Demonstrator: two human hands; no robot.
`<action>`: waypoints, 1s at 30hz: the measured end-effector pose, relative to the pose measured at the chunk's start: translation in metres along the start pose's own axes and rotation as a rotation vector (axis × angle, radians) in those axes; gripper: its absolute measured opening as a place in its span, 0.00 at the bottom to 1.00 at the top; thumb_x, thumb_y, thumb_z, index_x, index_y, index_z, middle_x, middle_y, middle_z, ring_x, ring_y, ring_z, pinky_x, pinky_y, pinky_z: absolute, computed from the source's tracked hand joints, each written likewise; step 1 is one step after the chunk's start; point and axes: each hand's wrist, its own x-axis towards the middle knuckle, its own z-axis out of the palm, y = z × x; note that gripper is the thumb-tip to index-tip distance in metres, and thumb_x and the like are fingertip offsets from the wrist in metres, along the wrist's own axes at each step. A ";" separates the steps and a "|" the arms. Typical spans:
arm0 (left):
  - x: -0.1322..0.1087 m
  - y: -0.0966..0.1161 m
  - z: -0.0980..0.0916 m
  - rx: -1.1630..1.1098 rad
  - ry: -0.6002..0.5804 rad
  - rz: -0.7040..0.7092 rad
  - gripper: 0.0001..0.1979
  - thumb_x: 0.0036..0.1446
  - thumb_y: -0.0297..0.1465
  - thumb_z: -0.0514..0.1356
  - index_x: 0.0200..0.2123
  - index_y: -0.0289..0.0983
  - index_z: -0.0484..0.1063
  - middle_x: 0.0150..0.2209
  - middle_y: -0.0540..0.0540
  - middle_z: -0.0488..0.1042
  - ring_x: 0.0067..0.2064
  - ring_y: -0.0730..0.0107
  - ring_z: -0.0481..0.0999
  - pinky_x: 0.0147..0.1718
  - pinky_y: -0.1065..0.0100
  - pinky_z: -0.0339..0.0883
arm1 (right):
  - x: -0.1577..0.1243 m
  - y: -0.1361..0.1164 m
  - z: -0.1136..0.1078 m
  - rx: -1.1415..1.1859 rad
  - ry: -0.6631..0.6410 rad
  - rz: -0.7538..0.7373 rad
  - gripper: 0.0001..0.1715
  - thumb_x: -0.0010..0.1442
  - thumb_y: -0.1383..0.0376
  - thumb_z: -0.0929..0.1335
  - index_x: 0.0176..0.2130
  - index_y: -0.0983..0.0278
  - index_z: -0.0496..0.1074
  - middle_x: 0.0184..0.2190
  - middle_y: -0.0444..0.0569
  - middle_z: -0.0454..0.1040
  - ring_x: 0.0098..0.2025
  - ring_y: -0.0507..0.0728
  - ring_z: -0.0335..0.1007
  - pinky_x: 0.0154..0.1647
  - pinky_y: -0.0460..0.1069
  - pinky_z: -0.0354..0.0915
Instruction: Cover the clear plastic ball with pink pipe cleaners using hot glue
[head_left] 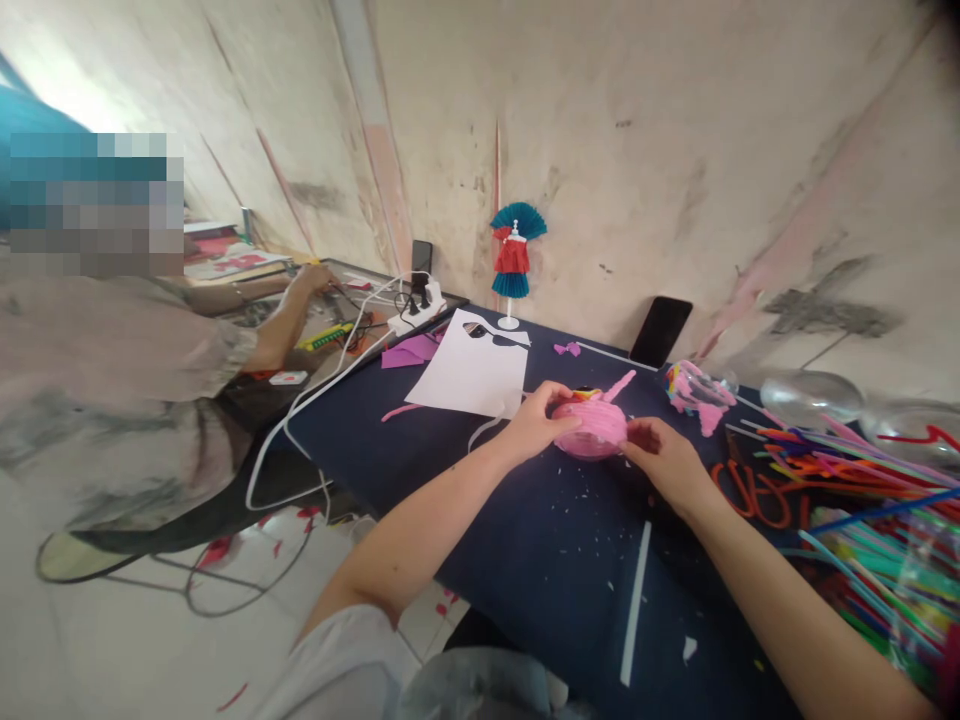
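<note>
A round pink object [592,428], wrapped in fuzzy pink strands with a clear lower part, is held just above or on the dark blue table. My left hand [541,418] grips its left side, thumb at the front and fingers over the top. At its right edge, my right hand [660,455] pinches the side between thumb and fingers. A pink stem sticks up at the top right, beside a small patch of yellow and red. Behind my left hand lies a white paper sheet [472,370] with cut-out shapes.
Orange-handled scissors [750,495] and many coloured pipe cleaners [862,480] lie at the right. A phone [661,332] leans on the wall near a paper-dressed stand [512,270]. Another person [112,370] works at the left, near white cables.
</note>
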 end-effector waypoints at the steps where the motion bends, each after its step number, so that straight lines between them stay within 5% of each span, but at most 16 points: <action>1: 0.000 0.000 0.000 0.000 -0.003 -0.002 0.15 0.46 0.28 0.64 0.39 0.37 0.66 0.45 0.43 0.71 0.49 0.61 0.69 0.53 0.57 0.57 | 0.000 0.000 0.000 -0.005 0.000 0.001 0.14 0.43 0.60 0.70 0.33 0.62 0.68 0.30 0.47 0.74 0.33 0.56 0.71 0.39 0.54 0.67; 7: -0.001 0.002 0.003 -0.001 0.023 -0.028 0.14 0.51 0.35 0.62 0.39 0.37 0.65 0.43 0.44 0.71 0.48 0.64 0.69 0.51 0.58 0.59 | 0.001 0.005 0.002 -0.011 0.012 -0.032 0.14 0.44 0.59 0.70 0.32 0.62 0.69 0.30 0.47 0.74 0.32 0.56 0.71 0.38 0.54 0.67; 18: -0.004 0.008 0.015 0.164 0.097 0.011 0.22 0.42 0.28 0.65 0.42 0.36 0.63 0.45 0.44 0.68 0.47 0.64 0.69 0.49 0.58 0.61 | 0.000 0.003 0.002 0.016 0.012 -0.053 0.13 0.43 0.60 0.70 0.32 0.61 0.69 0.29 0.45 0.74 0.32 0.56 0.72 0.38 0.54 0.68; 25: 0.002 0.004 0.007 -0.055 0.090 -0.026 0.11 0.59 0.39 0.52 0.37 0.37 0.65 0.40 0.46 0.71 0.45 0.67 0.70 0.49 0.61 0.61 | 0.000 0.004 -0.001 0.049 0.016 -0.018 0.15 0.42 0.58 0.72 0.31 0.61 0.69 0.28 0.46 0.74 0.31 0.56 0.71 0.34 0.52 0.68; 30: 0.003 0.010 -0.003 -0.116 0.026 -0.073 0.10 0.59 0.37 0.52 0.37 0.37 0.67 0.39 0.47 0.72 0.46 0.67 0.70 0.50 0.62 0.59 | 0.003 0.010 -0.003 0.074 -0.006 0.006 0.23 0.39 0.53 0.74 0.33 0.61 0.69 0.31 0.47 0.75 0.34 0.57 0.72 0.38 0.53 0.69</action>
